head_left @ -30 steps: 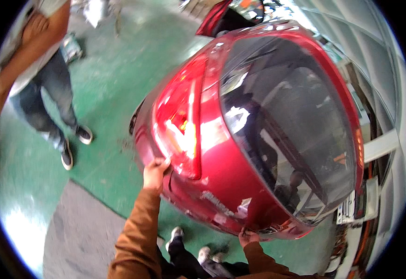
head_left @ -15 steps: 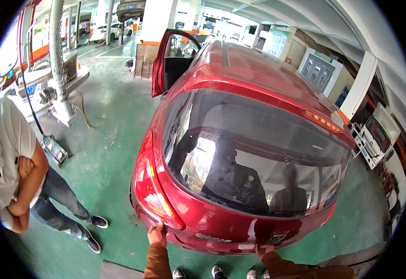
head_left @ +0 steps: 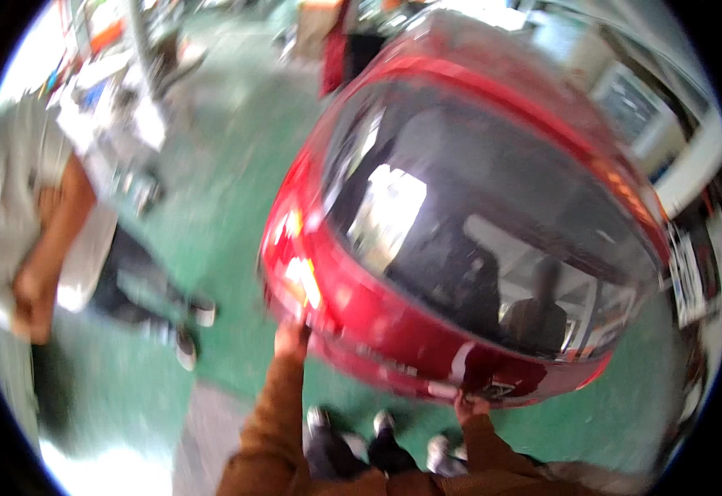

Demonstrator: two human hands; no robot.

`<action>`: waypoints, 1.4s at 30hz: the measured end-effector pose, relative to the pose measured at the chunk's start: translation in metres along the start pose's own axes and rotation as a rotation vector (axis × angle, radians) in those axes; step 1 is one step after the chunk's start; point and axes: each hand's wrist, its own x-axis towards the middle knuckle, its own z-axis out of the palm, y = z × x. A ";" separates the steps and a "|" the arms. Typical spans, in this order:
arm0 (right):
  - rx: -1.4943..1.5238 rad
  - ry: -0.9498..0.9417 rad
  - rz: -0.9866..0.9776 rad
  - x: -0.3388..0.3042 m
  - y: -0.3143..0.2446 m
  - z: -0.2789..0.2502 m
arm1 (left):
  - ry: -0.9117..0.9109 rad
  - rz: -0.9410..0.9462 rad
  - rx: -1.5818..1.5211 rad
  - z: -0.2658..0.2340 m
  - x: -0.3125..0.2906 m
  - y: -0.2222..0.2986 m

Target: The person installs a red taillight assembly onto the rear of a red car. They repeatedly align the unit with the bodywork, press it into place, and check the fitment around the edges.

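The tailgate [head_left: 427,360] of a red car faces me, with its large dark rear window [head_left: 493,223] mirroring figures and bright openings. At the tailgate's left lower corner, just under the lit-looking tail light [head_left: 295,269], my left hand [head_left: 290,339] has its fingers curled at the edge. My right hand [head_left: 470,407] grips the lower edge near the middle, beside the emblem. Fingertips of both hands are partly hidden by the bodywork and smeared by motion. Brown sleeves cover both forearms.
To the left stands a person [head_left: 26,215] in a pale shirt with folded arms. A floor jack [head_left: 136,188] lies behind them. The car door [head_left: 336,62] hangs open on the left side. Shoes [head_left: 384,422] and dark trouser legs show below, beside a grey mat [head_left: 204,430].
The view has tipped downward and turned, so the car appears higher and more to the right, and more of my forearms shows. Both hands stay at the tailgate's lower edge.
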 end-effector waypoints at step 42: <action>-0.208 -0.188 0.205 -0.044 -0.018 0.005 | 0.265 -0.816 -1.813 0.004 0.006 0.031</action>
